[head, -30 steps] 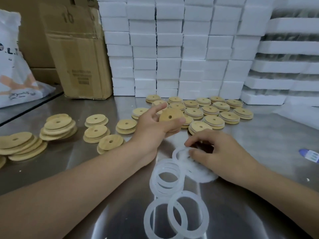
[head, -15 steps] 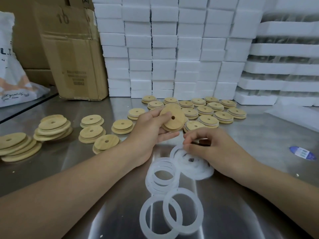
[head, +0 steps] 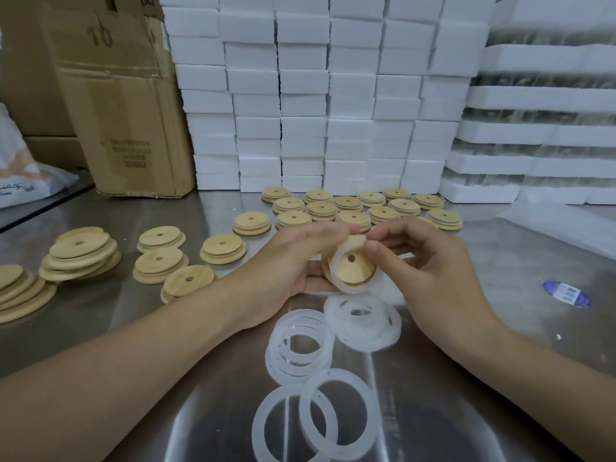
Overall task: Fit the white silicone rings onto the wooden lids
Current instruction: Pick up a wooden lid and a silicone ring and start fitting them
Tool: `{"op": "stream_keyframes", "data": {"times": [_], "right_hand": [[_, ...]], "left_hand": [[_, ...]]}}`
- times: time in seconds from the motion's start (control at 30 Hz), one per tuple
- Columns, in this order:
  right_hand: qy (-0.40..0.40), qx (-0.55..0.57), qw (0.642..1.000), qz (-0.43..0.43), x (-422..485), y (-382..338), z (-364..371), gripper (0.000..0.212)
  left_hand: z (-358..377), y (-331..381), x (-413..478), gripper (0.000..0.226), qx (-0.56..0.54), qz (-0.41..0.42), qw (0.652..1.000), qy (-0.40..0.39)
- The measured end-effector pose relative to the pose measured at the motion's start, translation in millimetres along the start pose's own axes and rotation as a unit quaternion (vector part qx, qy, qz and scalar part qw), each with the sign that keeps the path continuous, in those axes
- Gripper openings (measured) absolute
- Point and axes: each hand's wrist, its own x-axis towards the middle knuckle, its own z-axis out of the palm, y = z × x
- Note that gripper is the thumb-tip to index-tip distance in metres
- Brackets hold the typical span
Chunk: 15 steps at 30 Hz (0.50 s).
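Left hand [head: 290, 261] cups the lid [head: 351, 266] from below and behind, fingers curled round its far edge. Lid is tilted, face toward me, centre hole visible. Right hand [head: 433, 268] closes in from the opposite side, thumb and fingertips pinching the ring [head: 346, 289] at the lid's upper rim. Ring wraps the lid's lower edge; the top stretch is under my fingers, so I can't tell if it's seated.

Loose rings [head: 363, 323] lie overlapping on the table [head: 500, 345], right under both hands and trailing back toward me. Ringed lids [head: 353, 216] sit in rows just past my fingertips. Bare lids [head: 160, 260] are stacked out beyond my left wrist. Blue sticker [head: 566, 293] lies outboard of my right wrist.
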Motion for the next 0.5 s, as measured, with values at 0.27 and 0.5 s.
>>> {"op": "stream_keyframes", "data": {"times": [0.27, 0.5], "right_hand": [[0.004, -0.006, 1.000, 0.001, 0.7, 1.5, -1.0, 0.012], [-0.013, -0.014, 1.000, -0.010, -0.5, 0.5, -0.7, 0.015]], "left_hand": [[7.3, -9.1, -3.7, 0.046, 0.128, 0.087, 0.988, 0.005], [7.4, -10.5, -5.5, 0.045, 0.119, 0.127, 0.984, 0.039]]}}
